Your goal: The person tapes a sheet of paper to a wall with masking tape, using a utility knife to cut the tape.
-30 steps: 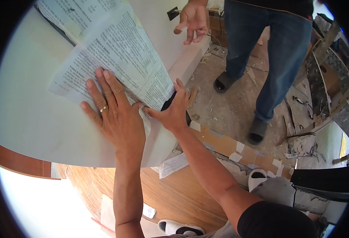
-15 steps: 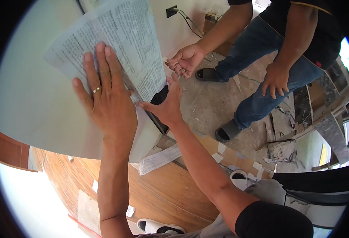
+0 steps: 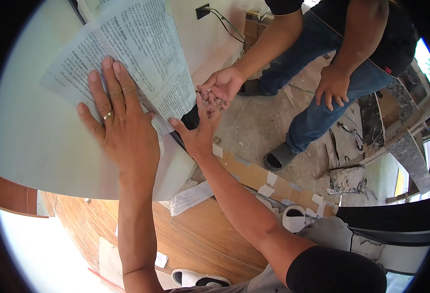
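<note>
A printed sheet of paper (image 3: 144, 53) lies against a large pale panel (image 3: 34, 127) and wraps toward its edge. My left hand (image 3: 127, 122) presses flat on the sheet and panel, fingers spread, a ring on one finger. By the sheet's lower right corner is my right hand (image 3: 200, 134), its thumb at the paper's edge and its fingers stretched upward past a dark strip (image 3: 191, 118). Those fingertips overlap another person's hand (image 3: 222, 85), which pinches a small pale bit at the sheet's right edge.
That person stands in jeans and dark slides (image 3: 279, 157), other hand on a knee. Taped cardboard (image 3: 246, 171) lies along the floor by the wooden boards (image 3: 210, 229). Debris and scrap pieces (image 3: 347, 183) lie at right. A wall outlet (image 3: 203, 11) has cords plugged in.
My right hand's fingers have risen to meet the other person's hand, which has come nearer the sheet's edge. My left hand stays flat on the sheet, while the view shifts slightly.
</note>
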{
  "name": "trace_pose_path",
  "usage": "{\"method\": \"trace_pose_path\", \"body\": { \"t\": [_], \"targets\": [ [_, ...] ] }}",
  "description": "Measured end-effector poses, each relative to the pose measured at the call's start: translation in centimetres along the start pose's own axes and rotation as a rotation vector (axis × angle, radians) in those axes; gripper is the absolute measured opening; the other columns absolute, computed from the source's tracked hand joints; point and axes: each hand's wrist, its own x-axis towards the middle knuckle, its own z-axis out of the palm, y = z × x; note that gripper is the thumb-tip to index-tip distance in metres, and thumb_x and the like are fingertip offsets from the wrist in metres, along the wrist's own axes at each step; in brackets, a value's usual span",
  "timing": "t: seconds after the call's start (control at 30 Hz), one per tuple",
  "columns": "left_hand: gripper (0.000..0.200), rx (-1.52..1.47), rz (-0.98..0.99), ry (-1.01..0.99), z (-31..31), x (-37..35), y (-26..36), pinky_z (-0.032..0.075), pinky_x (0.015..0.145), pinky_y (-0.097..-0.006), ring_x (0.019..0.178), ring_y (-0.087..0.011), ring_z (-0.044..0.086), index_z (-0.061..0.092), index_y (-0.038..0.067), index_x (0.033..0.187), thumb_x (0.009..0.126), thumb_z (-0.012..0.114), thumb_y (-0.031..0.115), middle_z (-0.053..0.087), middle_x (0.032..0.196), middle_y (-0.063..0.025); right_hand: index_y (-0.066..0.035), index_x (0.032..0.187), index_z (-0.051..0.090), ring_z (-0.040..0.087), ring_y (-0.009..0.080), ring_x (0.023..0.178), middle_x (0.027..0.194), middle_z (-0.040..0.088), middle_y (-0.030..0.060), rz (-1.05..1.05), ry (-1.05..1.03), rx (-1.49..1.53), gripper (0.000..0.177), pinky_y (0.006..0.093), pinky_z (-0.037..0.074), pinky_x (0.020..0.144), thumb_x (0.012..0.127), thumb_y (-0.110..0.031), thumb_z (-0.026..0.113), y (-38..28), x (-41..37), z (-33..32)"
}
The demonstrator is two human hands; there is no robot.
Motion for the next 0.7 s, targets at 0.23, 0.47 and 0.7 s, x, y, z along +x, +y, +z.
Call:
{"method": "trace_pose_path", "body": {
  "t": [0.23, 0.47, 0.7],
  "targets": [
    [0.108, 0.016, 0.017, 0.009, 0.38, -0.12, -0.28, 0.000, 0.126, -0.0550, 0.160, -0.0297, 0.014, 0.018, 0.008, 0.165, 0.081, 0.084, 0.024, 0.022, 0.172, -0.0055, -0.007, 0.155, 0.047, 0.037, 0.0317, 0.106, 0.111, 0.037, 0.0131, 0.020, -0.042, -0.045, 0.106, 0.0490, 0.029, 0.099, 0.070, -0.053, 0.090, 0.11, -0.22, -0.11],
    [0.092, 0.042, 0.008, 0.018, 0.13, 0.00, -0.02, -0.006, 0.125, -0.0529, 0.159, -0.0284, 0.022, 0.030, 0.006, 0.162, 0.084, 0.076, 0.020, 0.035, 0.168, -0.0058, -0.006, 0.154, 0.046, 0.038, 0.0312, 0.105, 0.110, 0.037, 0.0127, -0.022, 0.001, -0.028, 0.104, 0.0479, 0.032, 0.096, 0.071, -0.052, 0.089, 0.55, -0.40, 0.42],
    [0.110, 0.024, 0.029, 0.034, 0.56, -0.13, -0.36, 0.003, 0.126, -0.0566, 0.160, -0.0304, 0.014, 0.019, 0.008, 0.165, 0.079, 0.085, 0.024, 0.022, 0.172, -0.0066, -0.005, 0.151, 0.048, 0.039, 0.0309, 0.105, 0.110, 0.038, 0.0128, 0.050, 0.012, 0.074, 0.099, 0.0469, 0.034, 0.096, 0.074, -0.051, 0.089, 0.81, -0.11, 0.70]
  ]
}}
